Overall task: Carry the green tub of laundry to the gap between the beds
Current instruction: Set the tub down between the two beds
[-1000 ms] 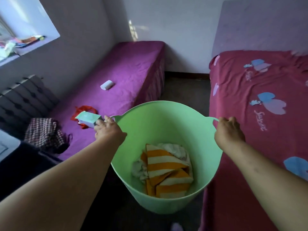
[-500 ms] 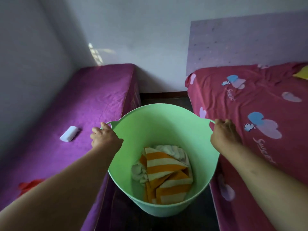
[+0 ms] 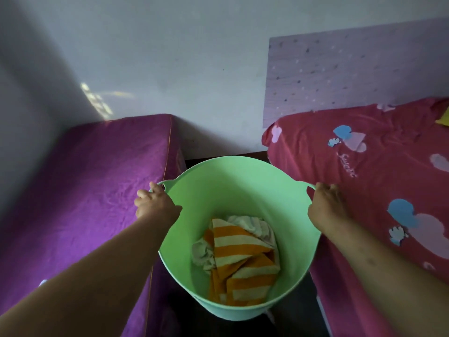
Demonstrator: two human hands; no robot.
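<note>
The pale green tub [image 3: 233, 188] hangs in front of me, over the dark floor strip between the two beds. Inside it lie an orange-and-white striped towel [image 3: 239, 249] and a crumpled whitish cloth [image 3: 252, 226]. My left hand [image 3: 155, 203] grips the tub's left handle. My right hand [image 3: 326, 203] grips the right handle. The purple bed [image 3: 92, 186] lies to the left and the red bed [image 3: 379, 171] with heart prints to the right. The tub's underside is hidden, so I cannot tell whether it touches the floor.
A pale wall [image 3: 194, 69] closes the gap just ahead, with a dark skirting strip [image 3: 252, 154] at its foot. A lilac dotted panel [image 3: 352, 69] stands behind the red bed. The gap is barely wider than the tub. A small white object [image 3: 42, 283] peeks out on the purple bed.
I have walked forward into the gap with the tub. The wall is much closer, the window, radiator and clothes on the left have left the view, and both hands keep their grip.
</note>
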